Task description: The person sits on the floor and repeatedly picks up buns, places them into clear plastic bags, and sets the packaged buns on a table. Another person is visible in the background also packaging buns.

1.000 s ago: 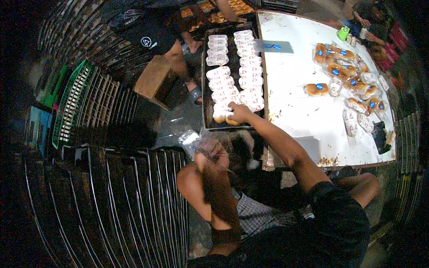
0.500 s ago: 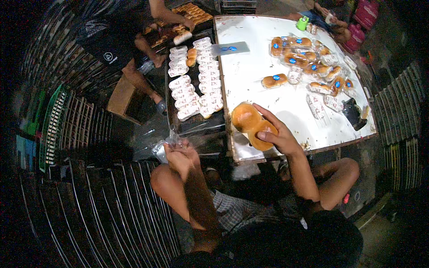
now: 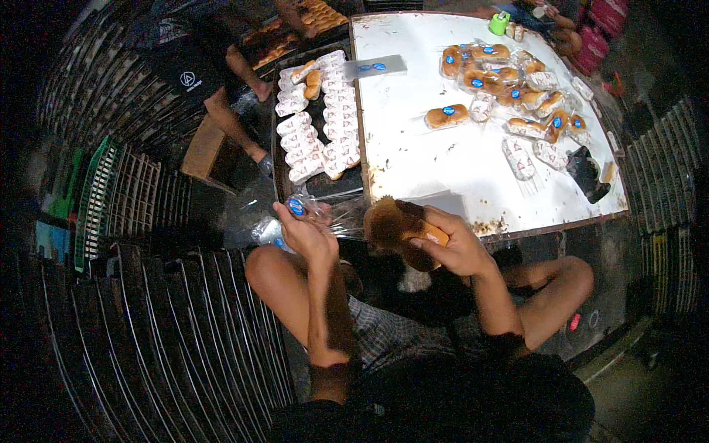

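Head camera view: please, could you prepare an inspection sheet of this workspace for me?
Surface: white tabletop, brown marks along its near edge.
Work items: bread roll, clear plastic bag, dark tray with white-papered bread.
Clutter: bagged bread, dark crumpled item and green object on the tabletop.
Hands: left hand holds the bag; right hand grips the roll.
Cables: nothing seen.
Surroundings: stacked dark trays, green crate, another person's leg.

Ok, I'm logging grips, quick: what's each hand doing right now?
Left hand: holding clear plastic wrapping.
Right hand: closed on a brown bun.
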Available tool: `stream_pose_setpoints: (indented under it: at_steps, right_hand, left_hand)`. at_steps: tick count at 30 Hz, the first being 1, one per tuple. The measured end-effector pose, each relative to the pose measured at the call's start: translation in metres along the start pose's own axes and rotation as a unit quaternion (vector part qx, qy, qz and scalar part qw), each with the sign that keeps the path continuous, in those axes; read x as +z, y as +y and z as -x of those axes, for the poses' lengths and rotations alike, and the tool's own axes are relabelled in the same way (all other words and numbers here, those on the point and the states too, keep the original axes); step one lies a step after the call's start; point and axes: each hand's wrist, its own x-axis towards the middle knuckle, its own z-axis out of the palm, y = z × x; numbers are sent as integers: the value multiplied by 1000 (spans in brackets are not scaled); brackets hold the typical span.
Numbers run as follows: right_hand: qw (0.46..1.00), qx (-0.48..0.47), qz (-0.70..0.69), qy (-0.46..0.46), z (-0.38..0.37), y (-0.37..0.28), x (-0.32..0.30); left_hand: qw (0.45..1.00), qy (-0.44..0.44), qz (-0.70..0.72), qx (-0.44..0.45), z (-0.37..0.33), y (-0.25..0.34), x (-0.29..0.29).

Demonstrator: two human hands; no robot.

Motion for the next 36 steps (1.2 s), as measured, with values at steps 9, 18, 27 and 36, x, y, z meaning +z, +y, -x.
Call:
stream_pose_setpoints:
  at_steps: [9,18,27,36]
  right_hand:
    - [995,-71,67,-38,10,28,-10]
    - [959,55,-279,11,14,52,2]
    - [937,68,-342,-29,4,58,18]
    - [990,81,40,112,2,34,39]
  left_hand:
    - [995,44,-56,70,5,-6,3]
    - [987,-54,-137,71,11,-5,7]
    - [962,-262,-8,-80,23,-36,0]
    - [936,-321,-30,-141,31,-76,-11]
